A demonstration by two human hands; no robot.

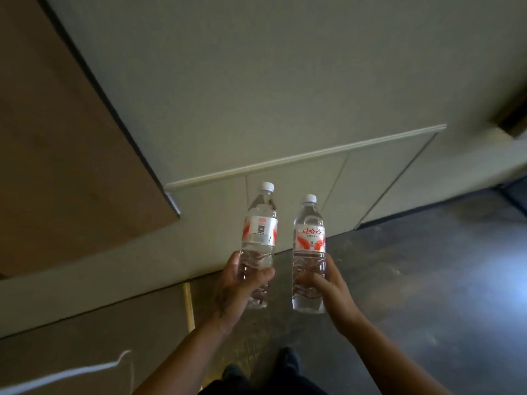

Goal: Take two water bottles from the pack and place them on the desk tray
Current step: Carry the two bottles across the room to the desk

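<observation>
I hold two clear water bottles upright in front of me, each with a white cap and a red-and-white label. My left hand grips the lower half of the left bottle. My right hand grips the lower half of the right bottle. The bottles stand side by side with a small gap between them, well above the floor. Neither the pack nor the desk tray is in view.
A pale wall with a low ledge trim faces me. A brown panel juts out at the left. Dark grey floor spreads to the right. A brass floor strip runs below my left arm. My shoes show at the bottom.
</observation>
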